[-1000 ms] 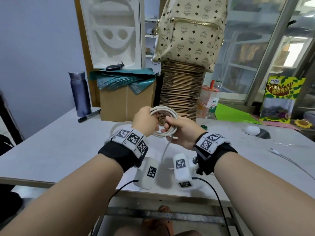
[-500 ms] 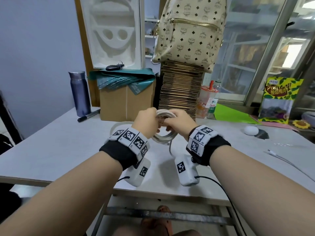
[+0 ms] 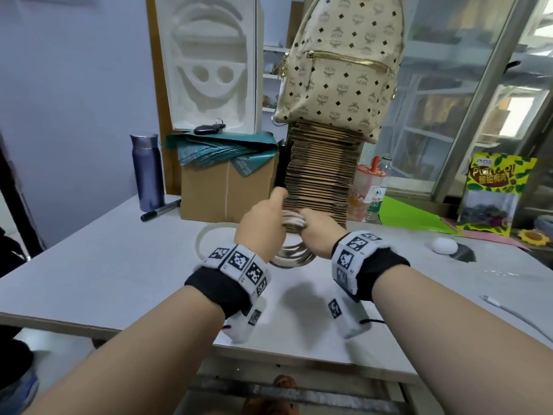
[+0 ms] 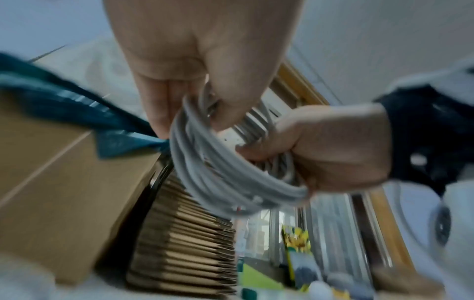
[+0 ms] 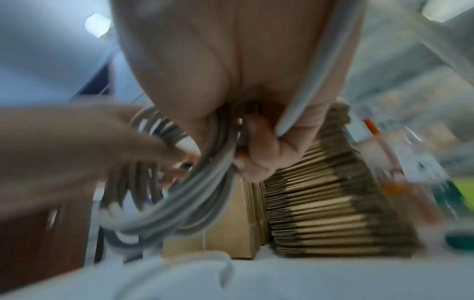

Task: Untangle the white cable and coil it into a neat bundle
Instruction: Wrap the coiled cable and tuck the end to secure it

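The white cable (image 3: 294, 255) is wound into a coil of several loops and held upright above the table (image 3: 104, 265), in front of my chest. My left hand (image 3: 269, 217) grips the coil's top left, one digit sticking up. In the left wrist view its thumb and fingers (image 4: 159, 113) clamp the loops (image 4: 202, 166). My right hand (image 3: 311, 230) grips the coil's top right, knuckles against the left hand. The right wrist view shows its fingers curled round the strands (image 5: 205, 182), with one strand (image 5: 305, 85) running across that hand. The cable's ends are hidden.
A loose white loop (image 3: 206, 232) lies on the table behind my left hand. Further back stand a cardboard box (image 3: 227, 190), a stack of flat cartons (image 3: 320, 175) under a backpack (image 3: 341, 61), a flask (image 3: 148, 172) and a drink cup (image 3: 363, 193). Another white lead (image 3: 514, 316) lies far right.
My right hand has moved from the coil's lower right up to its top, beside my left hand. The strand that hung from the coil to the table no longer shows.
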Motion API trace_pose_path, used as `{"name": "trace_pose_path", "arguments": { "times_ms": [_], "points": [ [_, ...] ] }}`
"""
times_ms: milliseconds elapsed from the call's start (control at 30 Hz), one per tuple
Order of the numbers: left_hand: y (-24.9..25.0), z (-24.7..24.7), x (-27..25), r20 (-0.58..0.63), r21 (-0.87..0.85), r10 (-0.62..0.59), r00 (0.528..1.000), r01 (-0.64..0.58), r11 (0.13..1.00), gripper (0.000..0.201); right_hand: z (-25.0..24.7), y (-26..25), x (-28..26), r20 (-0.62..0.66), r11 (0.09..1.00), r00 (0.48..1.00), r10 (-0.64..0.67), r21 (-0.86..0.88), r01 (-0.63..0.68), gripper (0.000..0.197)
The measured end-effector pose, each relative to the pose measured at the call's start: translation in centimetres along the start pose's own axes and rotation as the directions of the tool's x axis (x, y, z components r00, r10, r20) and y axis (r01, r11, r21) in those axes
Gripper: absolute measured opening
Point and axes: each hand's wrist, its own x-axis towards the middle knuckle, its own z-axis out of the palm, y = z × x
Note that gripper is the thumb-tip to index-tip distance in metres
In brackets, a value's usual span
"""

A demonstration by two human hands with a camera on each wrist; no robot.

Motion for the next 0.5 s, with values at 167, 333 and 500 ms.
{"name": "trace_pose_path", "arguments": {
  "times_ms": [167, 333, 500],
  "points": [
    [0.9, 0.1, -0.2, 0.169, 0.303, 0.017, 0.986, -0.069, 0.951, 0.020, 0.3, 0.6, -0.6, -0.143, 0.986, 0.988, -0.059, -0.162, 0.035, 0.012],
    [0.7, 0.2, -0.2, 0.060, -0.042, -0.158, 0.986, 0.160, 0.986, 0.015, 0.3, 1.3, -0.5, -0.322, 0.868, 0.891, 0.321, 0.475, -0.142, 0.049],
    [0.6, 0.1, 0.3, 0.086, -0.528, -0.359, 0.930, 0.348, 0.775, 0.020, 0.7, 0.5, -0.5, -0.154, 0.817, 0.946, 0.285, 0.555, -0.156, 0.012]
  ]
}}
